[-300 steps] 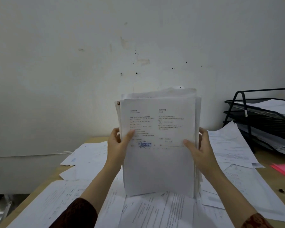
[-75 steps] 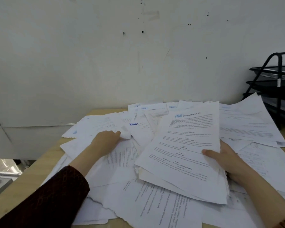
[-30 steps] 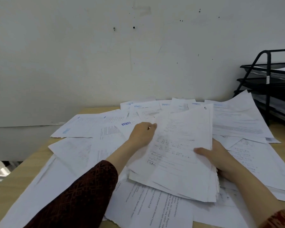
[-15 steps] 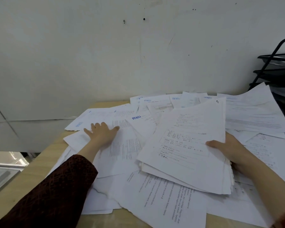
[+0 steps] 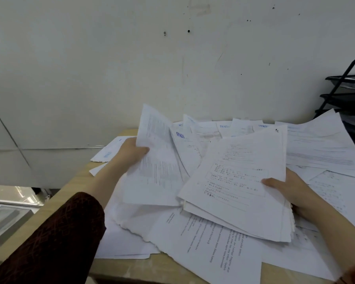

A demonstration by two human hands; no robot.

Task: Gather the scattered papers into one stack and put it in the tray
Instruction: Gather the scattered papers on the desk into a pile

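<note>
Mid-gather: my left hand (image 5: 131, 154) pinches a loose sheet (image 5: 158, 167) at ten o'clock, my right hand (image 5: 291, 193) grips the stack (image 5: 240, 185) at three, tray (image 5: 350, 103) far at two; next, lay it on top

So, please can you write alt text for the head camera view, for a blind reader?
A person's right hand grips a thick stack of papers while the left hand lifts a sheet from loose papers covering a wooden table. A black tray rack stands far right.
</note>
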